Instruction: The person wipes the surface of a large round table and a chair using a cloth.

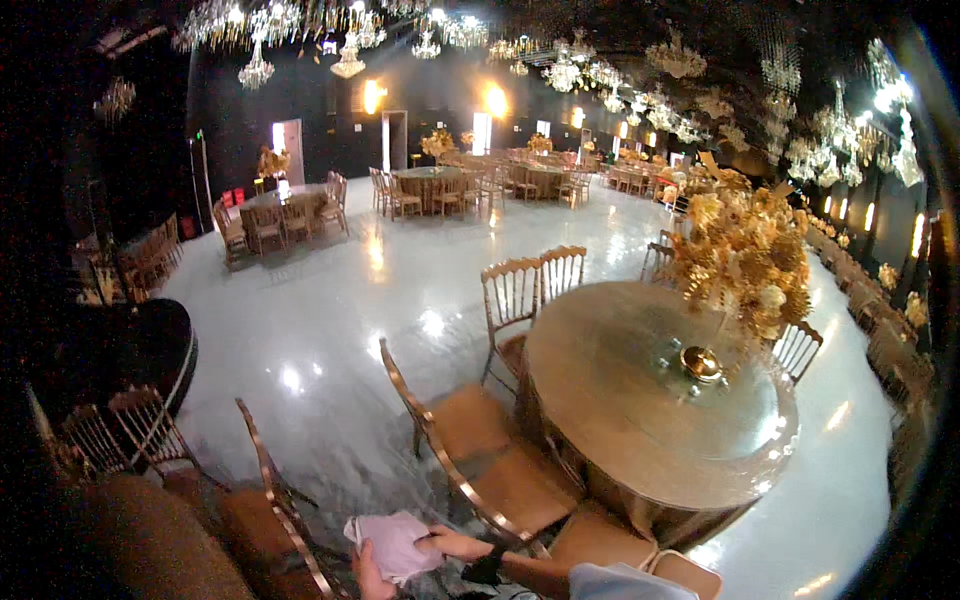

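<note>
- Overhead, in the head view, a dark banquet hall spreads out under crystal chandeliers [350,62], with a glossy white floor [350,300] reflecting the lamps.
- At the bottom edge, both hands meet on a pale pink folded cloth [393,541], held low in front of the person's body, above the floor and between two chairs.
- The right hand [455,545] comes in from the right, wearing a dark wristband; its fingers are closed on the cloth's right edge.
- The left hand [368,572] sits under the cloth's lower left corner; only a thumb and part of the palm show, closed against the fabric.
- The cloth looks light, soft and limp, likely to sag and slip out of its fold unless pinched at the edges or corners, as it is now.
- Just beside the hands stand gold-framed chairs with tan cushions [480,440].
- To the right is a round desk with a clear glossy top [620,400], near the hands but not touching them.
- On that desk rest a tall golden flower arrangement [745,255] and a small round gold dish [702,362].
- Further round desks with chairs [285,210] stand well apart, near the far wall.
</note>
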Action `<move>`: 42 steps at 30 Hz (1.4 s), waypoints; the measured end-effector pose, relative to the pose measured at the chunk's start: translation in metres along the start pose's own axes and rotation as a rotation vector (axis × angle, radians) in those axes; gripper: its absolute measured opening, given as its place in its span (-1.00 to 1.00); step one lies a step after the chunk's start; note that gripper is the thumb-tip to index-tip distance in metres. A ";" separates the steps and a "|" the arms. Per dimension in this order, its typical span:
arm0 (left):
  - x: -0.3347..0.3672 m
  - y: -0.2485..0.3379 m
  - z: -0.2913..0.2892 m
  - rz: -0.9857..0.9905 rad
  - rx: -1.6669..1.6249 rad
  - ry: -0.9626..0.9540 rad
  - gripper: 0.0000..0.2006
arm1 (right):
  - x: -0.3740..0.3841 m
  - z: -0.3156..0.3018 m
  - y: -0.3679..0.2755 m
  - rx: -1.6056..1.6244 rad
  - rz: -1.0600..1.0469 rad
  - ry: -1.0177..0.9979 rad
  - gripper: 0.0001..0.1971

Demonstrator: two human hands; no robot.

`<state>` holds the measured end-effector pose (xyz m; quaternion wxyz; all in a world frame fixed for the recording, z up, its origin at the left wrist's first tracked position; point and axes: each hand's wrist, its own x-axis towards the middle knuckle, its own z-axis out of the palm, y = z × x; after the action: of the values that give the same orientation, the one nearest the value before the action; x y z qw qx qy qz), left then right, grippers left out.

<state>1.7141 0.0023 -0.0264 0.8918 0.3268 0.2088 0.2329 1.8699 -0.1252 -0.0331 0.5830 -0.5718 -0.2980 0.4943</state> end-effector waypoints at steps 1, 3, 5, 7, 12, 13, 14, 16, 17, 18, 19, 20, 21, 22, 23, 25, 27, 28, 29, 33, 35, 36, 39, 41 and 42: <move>0.011 0.007 -0.001 0.001 0.009 0.029 -0.47 | 0.012 -0.001 -0.009 -0.034 0.020 -0.017 -0.63; 0.036 0.024 0.005 -0.008 0.042 0.067 -0.48 | 0.047 -0.012 0.003 -0.062 -0.043 -0.062 -0.61; 0.062 0.034 0.008 -0.026 0.062 0.095 -0.49 | 0.075 -0.017 0.004 -0.008 -0.013 -0.088 -0.61; 0.087 0.040 0.009 -0.048 0.077 0.113 -0.50 | 0.086 -0.018 -0.019 0.051 -0.036 -0.089 -0.60; 0.157 0.035 0.019 -0.144 0.077 0.088 -0.53 | 0.132 -0.059 0.025 0.057 0.079 0.028 -0.57; 0.172 0.032 0.021 -0.168 0.071 0.077 -0.53 | 0.140 -0.069 0.040 0.070 0.096 0.026 -0.55; 0.187 0.027 0.021 -0.190 0.063 0.064 -0.54 | 0.145 -0.078 0.049 0.066 0.105 0.033 -0.55; 0.216 0.021 0.021 -0.233 0.040 0.031 -0.55 | 0.157 -0.092 0.063 -0.096 0.191 0.129 -0.52; 0.231 0.019 0.024 -0.256 0.033 0.008 -0.55 | 0.168 -0.095 0.090 0.185 0.064 0.121 -0.50; 0.244 0.017 0.021 -0.271 0.018 -0.005 -0.56 | 0.176 -0.101 0.085 0.174 0.068 0.117 -0.50; 0.259 0.015 0.020 -0.295 0.004 -0.025 -0.56 | 0.177 -0.106 0.073 0.134 0.137 0.134 -0.50; 0.274 0.016 0.018 -0.315 -0.006 -0.045 -0.57 | 0.179 -0.111 0.059 0.094 0.205 0.148 -0.51; 0.289 0.020 0.015 -0.335 -0.017 -0.066 -0.57 | 0.182 -0.111 0.035 0.172 0.195 0.112 -0.52; 0.304 0.025 0.011 -0.348 -0.034 -0.087 -0.58 | 0.195 -0.117 0.031 0.161 0.191 0.115 -0.52; 0.321 0.027 0.006 -0.359 -0.056 -0.114 -0.58 | 0.211 -0.125 0.029 0.109 0.241 0.164 -0.53; 0.355 0.041 -0.017 -0.376 -0.109 -0.191 -0.59 | 0.256 -0.125 0.026 0.038 0.080 0.272 -0.51; 0.377 0.068 -0.008 -0.427 0.021 -0.144 -0.52 | 0.285 -0.128 0.007 0.197 0.150 0.220 -0.50; 0.384 0.071 -0.009 -0.407 0.010 -0.135 -0.52 | 0.299 -0.122 -0.016 0.322 0.158 0.182 -0.49; 0.397 0.073 -0.012 -0.396 -0.150 0.026 -0.61 | 0.315 -0.117 -0.035 0.442 0.157 0.159 -0.48; 0.404 0.107 -0.070 -0.391 -0.164 0.110 -0.60 | 0.373 -0.095 -0.068 0.170 0.269 0.255 -0.46; 0.401 0.124 -0.081 -0.346 -0.114 0.188 -0.60 | 0.395 -0.080 -0.088 0.189 0.158 0.153 -0.48; 0.397 0.155 -0.058 -0.312 -0.045 0.234 -0.59 | 0.407 -0.073 -0.098 0.236 0.058 0.127 -0.50; 0.404 0.185 -0.052 -0.293 -0.039 0.332 -0.58 | 0.456 -0.071 -0.087 0.216 0.190 0.037 -0.60; 0.420 0.188 -0.071 -0.259 -0.026 0.332 -0.57 | 0.485 -0.073 -0.085 0.172 0.276 -0.024 -0.61; 0.430 0.191 -0.077 -0.246 -0.020 0.335 -0.57 | 0.503 -0.076 -0.082 0.090 0.370 -0.097 -0.60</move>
<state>1.9666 0.4063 -0.0448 0.8696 0.2465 0.3902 0.1754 2.1265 0.3191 -0.0768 0.4922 -0.5656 -0.1929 0.6330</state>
